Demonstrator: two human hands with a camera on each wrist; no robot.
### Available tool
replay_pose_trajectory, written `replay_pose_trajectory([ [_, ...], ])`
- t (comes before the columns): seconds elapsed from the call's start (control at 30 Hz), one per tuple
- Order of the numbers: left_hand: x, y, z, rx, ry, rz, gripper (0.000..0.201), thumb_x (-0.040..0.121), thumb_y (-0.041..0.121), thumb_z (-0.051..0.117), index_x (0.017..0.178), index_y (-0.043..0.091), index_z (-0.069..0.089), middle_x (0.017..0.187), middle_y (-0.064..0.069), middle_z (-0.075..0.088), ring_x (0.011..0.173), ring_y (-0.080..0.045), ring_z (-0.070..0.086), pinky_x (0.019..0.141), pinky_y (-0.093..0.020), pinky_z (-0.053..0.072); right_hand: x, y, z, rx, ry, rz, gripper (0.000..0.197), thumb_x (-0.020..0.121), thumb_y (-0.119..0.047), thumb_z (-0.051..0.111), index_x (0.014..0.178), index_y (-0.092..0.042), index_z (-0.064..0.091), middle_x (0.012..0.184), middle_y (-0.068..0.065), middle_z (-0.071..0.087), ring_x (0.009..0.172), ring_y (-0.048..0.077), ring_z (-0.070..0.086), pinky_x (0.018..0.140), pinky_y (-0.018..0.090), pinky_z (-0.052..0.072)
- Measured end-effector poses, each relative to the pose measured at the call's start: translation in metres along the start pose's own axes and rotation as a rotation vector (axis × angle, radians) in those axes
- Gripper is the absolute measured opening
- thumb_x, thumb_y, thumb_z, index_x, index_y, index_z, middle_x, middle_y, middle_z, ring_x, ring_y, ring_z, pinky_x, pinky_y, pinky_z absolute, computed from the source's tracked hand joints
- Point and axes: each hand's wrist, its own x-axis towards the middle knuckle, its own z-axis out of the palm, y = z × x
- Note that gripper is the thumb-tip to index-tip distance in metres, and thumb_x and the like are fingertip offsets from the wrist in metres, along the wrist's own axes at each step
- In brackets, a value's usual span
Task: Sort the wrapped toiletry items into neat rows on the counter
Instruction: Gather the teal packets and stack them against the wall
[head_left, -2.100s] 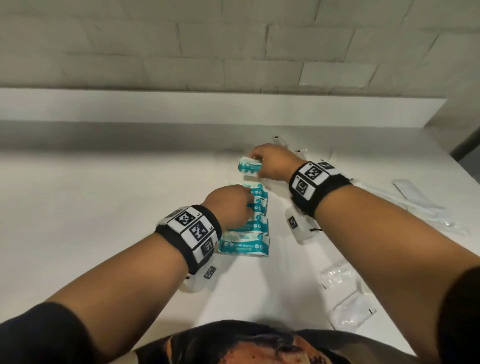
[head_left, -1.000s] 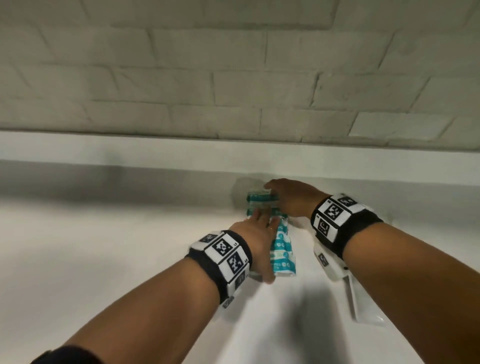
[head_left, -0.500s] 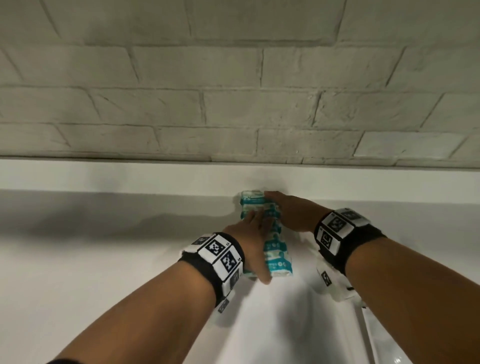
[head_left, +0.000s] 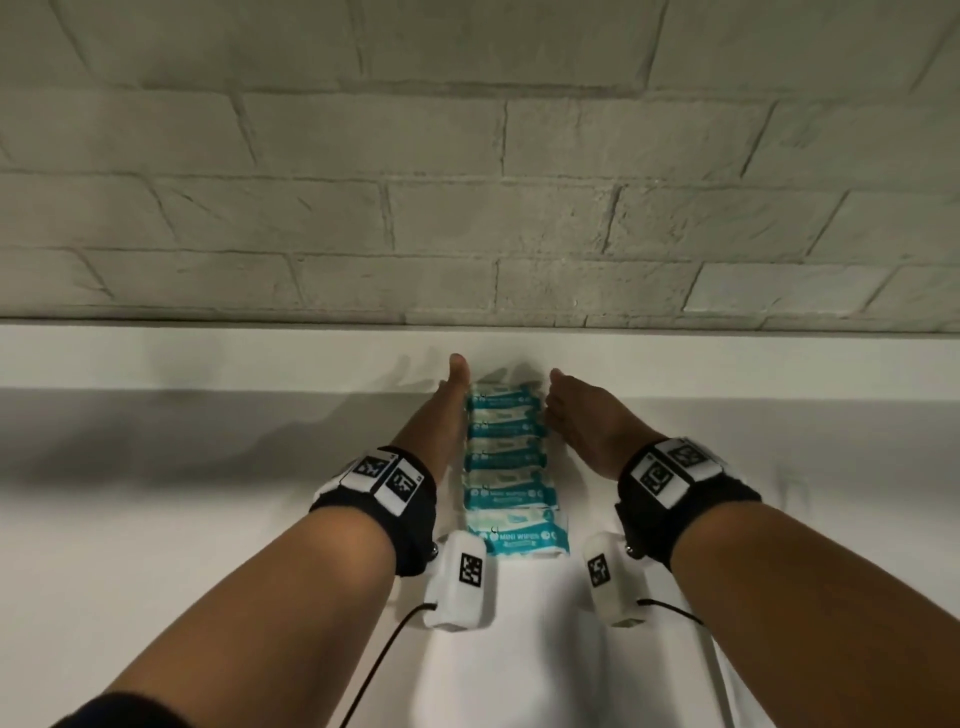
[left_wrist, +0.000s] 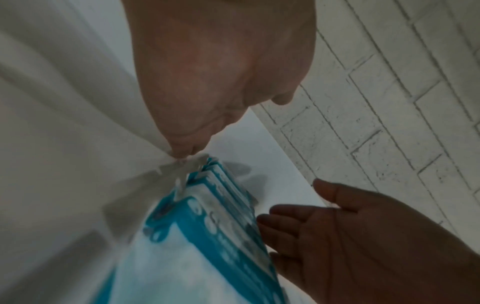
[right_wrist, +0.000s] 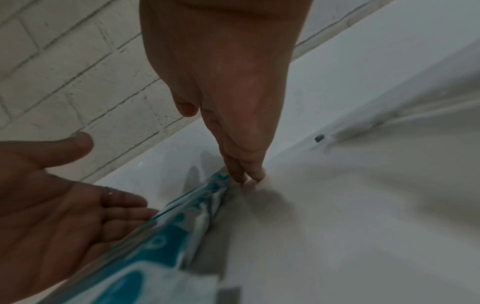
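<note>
A single column of teal-and-white wipe packets (head_left: 511, 467) runs from the person toward the low white ledge (head_left: 208, 353) under the brick wall (head_left: 467, 182), its far end almost at that ledge. The packets overlap one another like shingles on the white surface (head_left: 156, 519).

The left hand (head_left: 441, 421) stands on edge against the left side of the column, fingers straight and held together, thumb raised toward the ledge. The right hand (head_left: 587, 421) mirrors it on the other side; the wrist views show its fingers (right_wrist: 246, 172) extended with the tips down at the packets' crimped edge. Neither hand holds a packet; both bracket the far half of the column.

This looks like the squaring-up of the row. To do it well, I would press inward evenly from both sides with flat palms, then draw the hands back along the column toward the near packets, which sit slightly wider and off to the right. Pressure should stay light: the wrappers look slick and soft, so a hard squeeze could buckle the overlaps or pop a packet upward.
</note>
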Motion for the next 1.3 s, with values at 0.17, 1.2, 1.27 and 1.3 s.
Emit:
replay_pose_trajectory([
  [0.17,-0.012,0.001,0.008,-0.048,-0.133,0.053,0.106,0.057,0.096,0.042,0.132,0.022,0.056,0.123,-0.017,0.066,0.115,-0.035,0.062,0.107,-0.051,0.038,-0.006,0.001,0.016,-0.002,-0.057,0.009,0.033,0.102,-0.033,0.038,0.090,-0.014,0.061,0.085,0.004,0.065,0.079,0.015,0.059,0.085,0.029,0.046],
  [1.2,-0.113,-0.023,0.028,-0.276,-0.122,0.085,0.078,0.093,0.068,0.008,0.129,0.017,0.055,0.119,0.000,0.067,0.114,-0.020,0.063,0.095,-0.030,0.044,-0.070,0.073,0.024,-1.326,-0.090,-0.135,0.080,0.090,-0.041,0.044,0.153,-0.012,0.003,0.160,0.012,0.010,0.147,0.024,0.018,0.114,0.040,0.031],
  [1.27,-0.111,-0.027,0.027,-0.294,-0.139,0.090,0.072,0.093,0.068,0.009,0.113,0.027,0.064,0.113,0.000,0.072,0.108,-0.019,0.066,0.099,-0.035,0.043,-0.064,0.080,0.023,-1.339,-0.050,-0.106,0.086,0.090,-0.044,0.045,0.153,-0.013,-0.004,0.161,0.009,0.000,0.148,0.022,0.012,0.115,0.045,0.028],
  [1.3,-0.109,-0.028,0.027,-0.304,-0.157,0.093,0.071,0.093,0.069,0.009,0.102,0.031,0.068,0.112,-0.001,0.072,0.107,-0.018,0.067,0.101,-0.038,0.042,-0.064,0.081,0.022,-1.334,-0.052,-0.095,0.087,0.090,-0.044,0.045,0.153,-0.013,-0.006,0.162,0.008,-0.003,0.149,0.021,0.009,0.116,0.048,0.025],
])
